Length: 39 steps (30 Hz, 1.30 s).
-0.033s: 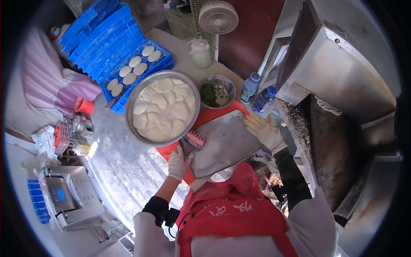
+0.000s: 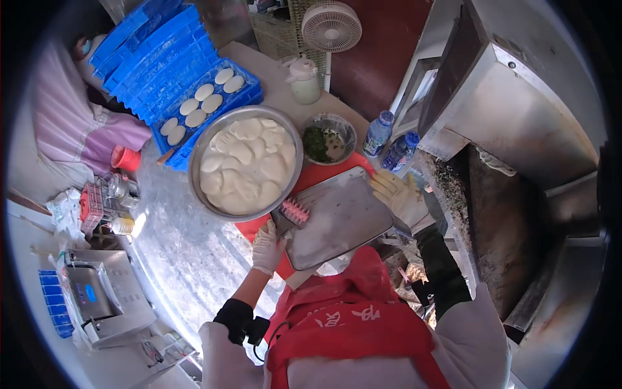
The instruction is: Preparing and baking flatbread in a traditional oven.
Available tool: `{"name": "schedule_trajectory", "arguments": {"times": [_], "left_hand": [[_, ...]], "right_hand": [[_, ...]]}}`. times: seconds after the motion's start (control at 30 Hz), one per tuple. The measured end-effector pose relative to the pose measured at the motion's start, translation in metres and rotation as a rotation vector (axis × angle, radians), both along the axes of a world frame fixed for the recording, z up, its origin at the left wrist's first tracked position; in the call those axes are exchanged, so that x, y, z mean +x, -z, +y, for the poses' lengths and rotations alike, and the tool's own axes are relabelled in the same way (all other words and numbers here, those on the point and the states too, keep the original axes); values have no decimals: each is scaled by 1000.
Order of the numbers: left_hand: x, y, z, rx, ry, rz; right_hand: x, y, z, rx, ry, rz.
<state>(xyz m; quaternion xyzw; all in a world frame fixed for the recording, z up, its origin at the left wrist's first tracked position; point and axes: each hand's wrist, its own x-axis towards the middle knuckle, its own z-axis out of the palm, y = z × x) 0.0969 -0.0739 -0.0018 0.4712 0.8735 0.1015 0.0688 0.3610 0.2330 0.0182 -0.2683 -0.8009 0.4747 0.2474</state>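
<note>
My left hand [image 2: 265, 249], in a thin white glove, is closed at the left edge of a grey metal tray [image 2: 340, 220]; what its fingers hold is hidden. Just beside those fingers, a pink spiked roller [image 2: 295, 211] lies on the tray's left end. My right hand [image 2: 402, 200] wears a thick cream glove. Its fingers stretch out by the tray's right corner, holding nothing that I can see. Beyond the tray stands a wide metal basin [image 2: 295, 165] of pale, rounded dough pieces [image 2: 243, 168]. A smaller metal bowl [image 2: 350, 135] holds chopped greens and a brownish paste.
A blue crate [image 2: 249, 98] with flat dough rounds stands at the far left. Two blue-labelled bottles [image 2: 378, 133] and a lidded jug [image 2: 304, 83] stand beyond the tray, near a white fan [image 2: 331, 27]. A metal oven-like structure [image 2: 525, 110] with a dark opening borders my right side.
</note>
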Motion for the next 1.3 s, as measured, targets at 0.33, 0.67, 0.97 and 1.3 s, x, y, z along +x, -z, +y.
{"name": "schedule_trajectory", "arguments": {"times": [0.33,0.67,0.97,1.3], "left_hand": [[-84,-39,54,160,-30,163],[-184,2,131,-574,264,179],[-166,47,277,-573,364,187],[-157,49,243,-161,334,243]], "right_hand": [[80,86,45,397,521,-161],[56,87,-16,276,279,-494],[-14,56,-52,24,719,-651],[-34,95,-51,668,840,-355]]}}
